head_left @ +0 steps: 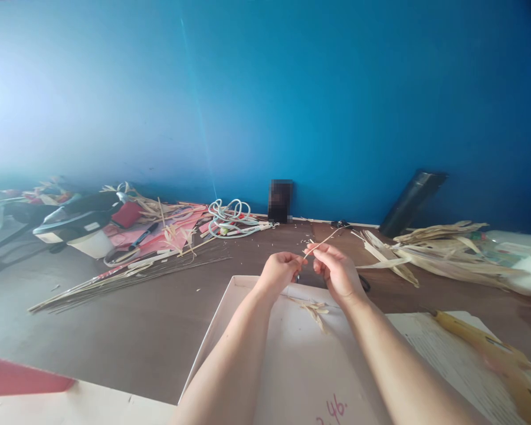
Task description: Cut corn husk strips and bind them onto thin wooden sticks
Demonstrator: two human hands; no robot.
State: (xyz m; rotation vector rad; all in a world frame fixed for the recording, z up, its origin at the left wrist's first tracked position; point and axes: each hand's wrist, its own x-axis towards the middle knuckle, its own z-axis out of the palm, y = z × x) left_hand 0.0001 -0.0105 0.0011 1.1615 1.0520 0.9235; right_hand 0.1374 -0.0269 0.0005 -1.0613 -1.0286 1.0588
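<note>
Between my two hands runs a thin pale strip (325, 241), likely dried plant fibre, slanting up to the right. My left hand (282, 268) is closed, pinching its lower end. The fingertips of my right hand (331, 268) pinch it farther along, and its free tip sticks out past them. Both hands are above the far edge of a shallow white box lid (301, 360), which has pink handwriting on it. Inside the lid lies a small bunch of dried straw-coloured pieces (314, 310).
Dried husks (451, 254) and a leaning black tube (411, 203) are at right, near papers (429, 342) and a yellow tool (473, 339). A dark upright phone-like object (280, 202) stands by the blue wall. Leftward lie a coiled cable (230, 218), thin sticks (115, 283) and pink paper (172, 233).
</note>
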